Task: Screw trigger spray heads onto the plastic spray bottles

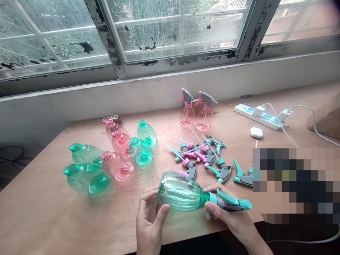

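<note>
I hold a green transparent spray bottle (183,193) on its side above the table's near edge. My left hand (150,221) cups its round body, fingers curled around it. My right hand (228,214) grips the neck end, at the teal and grey trigger head (232,203) fitted on the bottle. Just beyond lies a pile of loose trigger heads (204,159) in pink, teal and grey, with thin dip tubes sticking out.
Several capless green and pink bottles (117,157) lie at the left of the wooden table (39,212). Two assembled pink spray bottles (196,113) stand at the back. A white power strip (261,115) with cables and a small white case (256,132) sit at the right. A blurred patch covers the near right.
</note>
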